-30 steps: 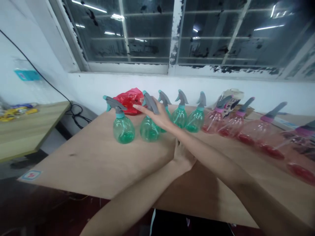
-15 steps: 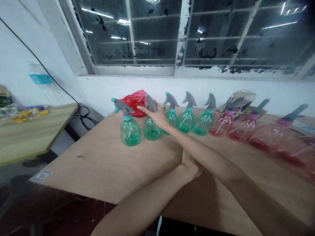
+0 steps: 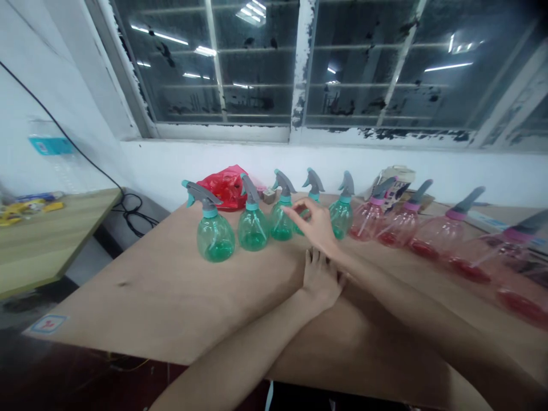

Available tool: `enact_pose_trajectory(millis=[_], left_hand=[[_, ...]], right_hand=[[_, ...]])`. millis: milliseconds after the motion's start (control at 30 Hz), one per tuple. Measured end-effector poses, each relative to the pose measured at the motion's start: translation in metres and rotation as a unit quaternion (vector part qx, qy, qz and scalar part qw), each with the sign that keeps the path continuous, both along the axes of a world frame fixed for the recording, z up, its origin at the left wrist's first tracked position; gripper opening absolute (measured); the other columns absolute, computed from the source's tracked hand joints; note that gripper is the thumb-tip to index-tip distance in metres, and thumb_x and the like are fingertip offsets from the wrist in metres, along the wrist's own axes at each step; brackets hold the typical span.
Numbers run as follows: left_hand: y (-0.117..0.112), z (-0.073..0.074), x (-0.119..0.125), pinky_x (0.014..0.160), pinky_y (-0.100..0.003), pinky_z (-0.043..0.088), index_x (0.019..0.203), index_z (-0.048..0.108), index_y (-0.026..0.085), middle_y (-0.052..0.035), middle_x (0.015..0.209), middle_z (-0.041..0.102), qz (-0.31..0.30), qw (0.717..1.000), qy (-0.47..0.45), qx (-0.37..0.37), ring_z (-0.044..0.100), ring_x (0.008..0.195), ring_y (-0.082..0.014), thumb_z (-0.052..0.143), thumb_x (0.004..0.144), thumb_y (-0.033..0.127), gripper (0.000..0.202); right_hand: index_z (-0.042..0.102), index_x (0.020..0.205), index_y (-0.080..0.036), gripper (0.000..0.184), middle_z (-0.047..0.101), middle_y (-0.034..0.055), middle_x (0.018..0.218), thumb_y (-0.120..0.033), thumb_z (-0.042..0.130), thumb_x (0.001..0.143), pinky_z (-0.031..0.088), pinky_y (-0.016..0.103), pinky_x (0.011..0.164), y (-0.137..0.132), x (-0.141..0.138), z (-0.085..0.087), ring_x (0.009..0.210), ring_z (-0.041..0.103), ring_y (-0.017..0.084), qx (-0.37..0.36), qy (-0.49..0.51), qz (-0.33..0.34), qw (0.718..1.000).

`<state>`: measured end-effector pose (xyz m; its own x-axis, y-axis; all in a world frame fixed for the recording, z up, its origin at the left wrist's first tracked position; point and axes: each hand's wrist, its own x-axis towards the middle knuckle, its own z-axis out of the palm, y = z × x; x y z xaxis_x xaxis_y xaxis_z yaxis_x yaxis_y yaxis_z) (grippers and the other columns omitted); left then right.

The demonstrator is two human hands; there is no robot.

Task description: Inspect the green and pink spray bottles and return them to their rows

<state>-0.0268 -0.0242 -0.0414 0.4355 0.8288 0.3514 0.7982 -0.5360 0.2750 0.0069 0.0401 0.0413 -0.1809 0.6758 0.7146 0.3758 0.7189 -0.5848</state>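
A row of spray bottles lines the back of the table. Those on the left are clear green with grey-and-teal trigger heads, among them a green spray bottle (image 3: pixel 216 240) at the row's left end; the rest are clear pink, such as a pink spray bottle (image 3: pixel 436 237). My right hand (image 3: pixel 317 225) hovers in front of the fourth green bottle, covering part of its body; its fingers are curved and apart, with nothing seen in them. Below it, under the right wrist, my left hand (image 3: pixel 321 279) lies on the wooden table (image 3: pixel 171 302), fingers stretched forward and spread.
Behind the green bottles lies a red plastic bag (image 3: pixel 226 185), with a small box (image 3: pixel 269 196) beside it. A printed carton (image 3: pixel 396 180) stands against the wall at the right. A second table (image 3: pixel 51 228) and a black cable (image 3: pixel 132 214) are at the left.
My right hand has moved right along the row, from the second green bottle to the fourth, and its fingers are more curved. The camera view has shifted slightly right.
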Motion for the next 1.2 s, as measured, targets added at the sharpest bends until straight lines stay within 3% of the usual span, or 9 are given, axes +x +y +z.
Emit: enact_pose_trajectory(millis=[100,233,333,500,700,833,1033,1200], left_hand=[[-0.002,0.001,0.001,0.107,-0.059,0.022,0.121,0.053,0.009,-0.0195,0.134,0.048,0.027,1.000,0.004,-0.012,0.034,0.130,-0.0378,0.042,0.091,0.039,0.044],[-0.002,0.002,0.001,0.107,-0.057,0.023,0.122,0.053,0.011,-0.0181,0.135,0.048,0.030,0.999,0.017,-0.016,0.033,0.131,-0.0371,0.041,0.091,0.039,0.044],[0.000,0.004,-0.002,0.107,-0.057,0.023,0.126,0.051,0.013,-0.0157,0.136,0.047,0.027,0.999,0.023,-0.017,0.031,0.132,-0.0365,0.043,0.090,0.039,0.045],[-0.008,0.003,0.003,0.107,-0.057,0.024,0.126,0.051,0.012,-0.0165,0.133,0.049,0.026,0.999,0.030,-0.021,0.034,0.130,-0.0364,0.042,0.091,0.040,0.045],[-0.038,0.002,0.024,0.109,-0.053,0.025,0.122,0.054,0.015,-0.0134,0.131,0.051,-0.091,0.996,0.014,-0.015,0.038,0.129,-0.0328,0.046,0.090,0.048,0.047],[-0.044,0.007,0.025,0.111,-0.046,0.025,0.121,0.055,0.012,-0.0132,0.130,0.053,-0.115,0.993,0.013,-0.028,0.041,0.127,-0.0297,0.050,0.089,0.044,0.045],[-0.053,0.009,0.021,0.113,-0.038,0.025,0.128,0.051,0.009,-0.0157,0.141,0.044,-0.165,0.985,0.026,-0.049,0.033,0.135,-0.0258,0.044,0.093,0.043,0.049],[-0.062,0.022,0.000,0.112,-0.038,0.027,0.127,0.052,0.018,-0.0074,0.141,0.047,-0.203,0.976,0.034,-0.072,0.035,0.134,-0.0209,0.049,0.091,0.041,0.043]], right_hand=[[0.062,0.086,-0.019,0.041,0.066,0.0053,0.090,-0.059,0.052,0.081,0.048,0.034,0.077,0.011,0.003,0.001,0.077,0.062,0.019,-0.021,-0.026,-0.090,0.995],[0.058,0.113,-0.016,0.063,0.058,0.0145,0.121,-0.067,0.050,0.077,0.045,0.041,0.085,0.023,-0.015,0.007,0.102,0.060,0.029,-0.079,-0.111,-0.175,0.975],[0.058,0.116,-0.013,0.068,0.060,0.0190,0.118,-0.068,0.045,0.079,0.045,0.043,0.083,0.029,-0.029,0.012,0.106,0.059,0.034,-0.118,-0.183,-0.191,0.957],[0.065,0.101,-0.012,0.065,0.067,0.0201,0.102,-0.069,0.044,0.079,0.047,0.043,0.076,0.030,-0.030,0.015,0.096,0.064,0.035,-0.120,-0.210,-0.182,0.953],[0.066,0.100,-0.018,0.060,0.069,0.0156,0.092,-0.070,0.047,0.076,0.049,0.043,0.069,-0.011,0.014,0.009,0.085,0.065,0.033,-0.068,-0.230,-0.149,0.959],[0.065,0.106,-0.020,0.064,0.065,0.0147,0.096,-0.073,0.049,0.073,0.050,0.047,0.074,-0.036,0.055,0.002,0.091,0.062,0.034,-0.043,-0.225,-0.153,0.961],[0.059,0.118,-0.024,0.059,0.060,0.0114,0.115,-0.063,0.055,0.075,0.044,0.047,0.095,-0.034,0.114,-0.007,0.112,0.053,0.031,-0.064,-0.182,-0.105,0.975],[0.061,0.112,-0.025,0.044,0.059,0.0077,0.123,-0.054,0.055,0.079,0.041,0.046,0.099,-0.034,0.151,-0.005,0.116,0.053,0.029,-0.120,-0.153,-0.039,0.980]])
